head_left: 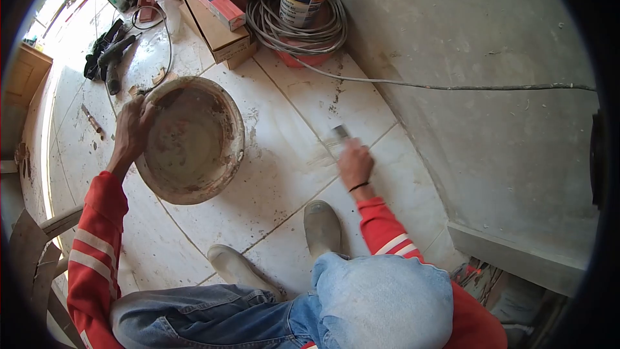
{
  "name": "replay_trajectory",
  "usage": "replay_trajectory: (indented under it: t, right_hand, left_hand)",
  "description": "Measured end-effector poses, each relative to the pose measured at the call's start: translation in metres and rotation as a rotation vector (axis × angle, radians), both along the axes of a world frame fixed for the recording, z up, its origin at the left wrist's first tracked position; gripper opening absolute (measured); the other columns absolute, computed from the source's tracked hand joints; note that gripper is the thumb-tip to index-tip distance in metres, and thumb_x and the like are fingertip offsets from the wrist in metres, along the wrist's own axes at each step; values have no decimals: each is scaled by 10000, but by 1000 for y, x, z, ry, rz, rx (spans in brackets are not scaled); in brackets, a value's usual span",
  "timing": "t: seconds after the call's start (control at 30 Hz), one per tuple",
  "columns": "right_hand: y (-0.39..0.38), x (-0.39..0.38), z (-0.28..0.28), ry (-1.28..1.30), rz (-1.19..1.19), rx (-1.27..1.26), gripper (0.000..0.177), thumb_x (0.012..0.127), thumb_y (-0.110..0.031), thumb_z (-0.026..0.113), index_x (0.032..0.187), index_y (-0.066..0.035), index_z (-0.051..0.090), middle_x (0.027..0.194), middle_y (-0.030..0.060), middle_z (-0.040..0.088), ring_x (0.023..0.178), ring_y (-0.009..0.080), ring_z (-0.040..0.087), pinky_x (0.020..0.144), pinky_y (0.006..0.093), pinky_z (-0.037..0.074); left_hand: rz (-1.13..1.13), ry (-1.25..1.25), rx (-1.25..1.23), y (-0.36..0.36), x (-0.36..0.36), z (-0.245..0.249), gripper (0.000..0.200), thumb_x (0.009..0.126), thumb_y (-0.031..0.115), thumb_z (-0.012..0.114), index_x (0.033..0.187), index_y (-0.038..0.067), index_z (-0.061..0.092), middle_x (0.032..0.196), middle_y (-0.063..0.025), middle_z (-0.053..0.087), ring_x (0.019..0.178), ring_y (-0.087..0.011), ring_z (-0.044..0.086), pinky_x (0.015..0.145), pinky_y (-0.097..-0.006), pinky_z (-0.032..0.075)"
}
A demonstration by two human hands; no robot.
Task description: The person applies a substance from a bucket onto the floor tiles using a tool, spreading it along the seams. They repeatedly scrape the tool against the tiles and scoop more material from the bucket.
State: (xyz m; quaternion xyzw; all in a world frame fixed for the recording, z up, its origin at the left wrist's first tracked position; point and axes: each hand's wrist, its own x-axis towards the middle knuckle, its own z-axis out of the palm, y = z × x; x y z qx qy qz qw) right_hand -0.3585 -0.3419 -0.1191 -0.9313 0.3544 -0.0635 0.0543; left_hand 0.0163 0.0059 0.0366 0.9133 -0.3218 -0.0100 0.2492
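Note:
My left hand [134, 123] is closed on the left rim of a wide round basin [237, 130], which rests on the tiled floor. Its inside is coated with grey-brown residue. My right hand [356, 163], slightly blurred, is wrapped round a small scraper [341, 132]. Only the scraper's flat grey blade shows, pointing away from me just over the tiles; its handle is hidden in my fist. Faint smears mark the floor beside the blade.
A wall [491, 129] rises on the right, with a grey cable [452, 86] running across it. Ahead stand a labelled bucket [303, 0], coiled cable and cardboard boxes [216, 26]. A power tool [115, 58] and a knife-like tool [92, 119] lie to the left.

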Motion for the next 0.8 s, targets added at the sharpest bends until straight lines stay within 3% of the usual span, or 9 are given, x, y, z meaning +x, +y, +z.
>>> replay_trajectory:
  t: [0.07, 0.13, 0.23, 0.37, 0.47, 0.53, 0.6, 0.73, 0.8]
  right_hand:
    - [56, 8, -11, -138, 177, 40, 237, 868, -82, 631, 1086, -89, 725, 1068, 112, 693, 868, 353, 687, 747, 461, 579]
    - [96, 16, 15, -217, 306, 225, 254, 870, -80, 628, 1106, -87, 722, 1061, 120, 699, 888, 364, 692, 767, 463, 574]
    - [100, 20, 28, -248, 308, 445, 275, 901, -108, 576, 1129, -96, 730, 1027, 138, 711, 897, 362, 703, 781, 476, 576]
    - [8, -4, 23, -125, 44, 218, 242, 897, -121, 635, 1120, -90, 725, 1035, 166, 722, 901, 417, 698, 776, 526, 564]
    - [-66, -34, 26, -113, -66, -46, 231, 922, -146, 634, 1124, -91, 731, 1046, 158, 734, 918, 404, 711, 768, 521, 569]
    - [-76, -47, 15, -6, -113, -74, 220, 930, -131, 615, 1114, -86, 728, 1025, 154, 728, 894, 394, 710, 755, 516, 571]
    - [-44, -50, -7, 70, -111, -39, 223, 922, -104, 599, 1107, -78, 722, 986, 150, 717, 865, 385, 705, 742, 512, 572]
    - [66, -31, 20, -178, 281, 169, 243, 906, -106, 604, 1114, -68, 721, 969, 153, 708, 849, 387, 699, 761, 492, 569]
    - [72, -25, 30, -187, 270, 276, 244, 904, -112, 610, 1115, -68, 726, 985, 152, 713, 861, 389, 698, 768, 486, 566]
  left_hand:
    - [3, 121, 19, 0, 6, 0, 393, 996, 336, 557, 977, -51, 622, 821, -253, 618, 777, -427, 600, 731, -503, 446]
    - [3, 127, 28, -5, 6, 3, 392, 1000, 335, 558, 961, -50, 619, 822, -252, 613, 784, -418, 606, 723, -496, 444]
    - [-53, 26, 5, -8, 5, -1, 379, 1008, 323, 567, 966, -49, 625, 851, -258, 619, 832, -434, 613, 753, -506, 447]
    - [-59, -178, -25, -10, -14, -1, 390, 1012, 334, 584, 1009, -55, 623, 905, -280, 626, 898, -450, 612, 815, -514, 452]
    - [-23, 41, 96, -13, -11, 11, 397, 1009, 341, 594, 1029, -53, 636, 938, -288, 634, 939, -452, 610, 848, -513, 452]
    - [-51, -129, -8, -10, -11, 2, 388, 1002, 327, 588, 988, -57, 642, 879, -286, 632, 876, -441, 621, 813, -517, 449]
    - [-73, -42, 7, -7, 5, -2, 412, 994, 347, 570, 970, -59, 637, 841, -279, 624, 843, -422, 626, 792, -512, 446]
    - [-48, 16, -4, -10, 6, 2, 453, 981, 374, 546, 946, -71, 627, 758, -233, 601, 727, -358, 601, 736, -483, 447]
    - [-53, 20, -26, -14, 1, 6, 452, 987, 368, 550, 960, -74, 635, 772, -244, 608, 741, -369, 603, 742, -485, 448]
